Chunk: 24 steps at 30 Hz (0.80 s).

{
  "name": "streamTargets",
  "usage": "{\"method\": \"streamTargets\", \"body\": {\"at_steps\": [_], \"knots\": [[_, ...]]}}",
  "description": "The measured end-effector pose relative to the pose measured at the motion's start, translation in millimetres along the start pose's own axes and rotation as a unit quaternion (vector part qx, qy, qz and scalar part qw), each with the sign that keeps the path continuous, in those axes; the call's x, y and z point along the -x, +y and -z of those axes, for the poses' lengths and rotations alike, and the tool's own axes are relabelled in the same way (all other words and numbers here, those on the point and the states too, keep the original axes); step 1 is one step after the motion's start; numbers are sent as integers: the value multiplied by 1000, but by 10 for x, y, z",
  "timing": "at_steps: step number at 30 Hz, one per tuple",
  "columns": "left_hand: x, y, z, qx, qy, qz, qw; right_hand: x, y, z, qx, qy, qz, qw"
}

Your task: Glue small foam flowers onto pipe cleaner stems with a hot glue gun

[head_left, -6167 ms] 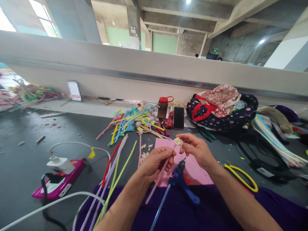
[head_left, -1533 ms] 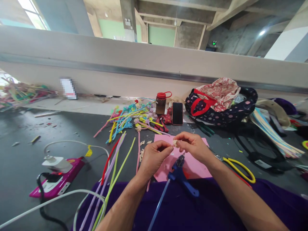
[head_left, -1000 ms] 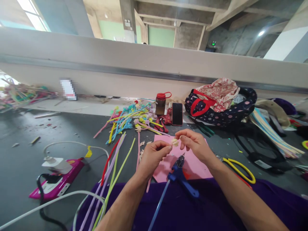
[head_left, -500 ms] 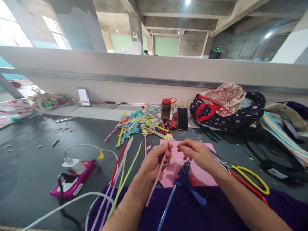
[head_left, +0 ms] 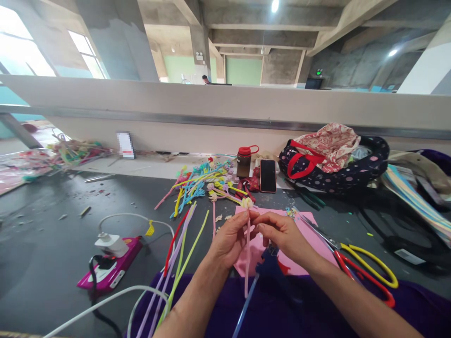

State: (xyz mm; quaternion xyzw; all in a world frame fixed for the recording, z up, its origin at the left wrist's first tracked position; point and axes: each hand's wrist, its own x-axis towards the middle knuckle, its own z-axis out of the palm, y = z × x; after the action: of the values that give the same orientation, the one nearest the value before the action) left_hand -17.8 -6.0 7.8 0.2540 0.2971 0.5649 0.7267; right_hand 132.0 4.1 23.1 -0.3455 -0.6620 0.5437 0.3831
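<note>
Both forearms slant inward from the lower edge of the frame over a purple cloth [head_left: 211, 324]. Mid-frame, the left hand [head_left: 229, 237] pinches a near-vertical pink pipe cleaner [head_left: 247, 263] below its cream flower [head_left: 247, 203]; the right hand [head_left: 282, 234] curls close beside, its grip impossible to tell. A blue glue gun [head_left: 270, 267] crowds underneath, scissors [head_left: 369, 265] flank the right forearm, and dark tabletop [head_left: 45, 225] stretches left toward the partition [head_left: 225, 97] beyond.
</note>
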Motion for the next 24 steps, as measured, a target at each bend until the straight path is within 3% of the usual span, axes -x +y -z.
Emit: {"method": "streamTargets", "body": {"at_steps": [10, 24], "knots": [[0, -76, -23, -77, -30, -23, 996, 17, 72, -94, -140, -19, -34, 989], [25, -43, -77, -59, -28, -8, 998, 43, 91, -162, -138, -25, -56, 989]]}}
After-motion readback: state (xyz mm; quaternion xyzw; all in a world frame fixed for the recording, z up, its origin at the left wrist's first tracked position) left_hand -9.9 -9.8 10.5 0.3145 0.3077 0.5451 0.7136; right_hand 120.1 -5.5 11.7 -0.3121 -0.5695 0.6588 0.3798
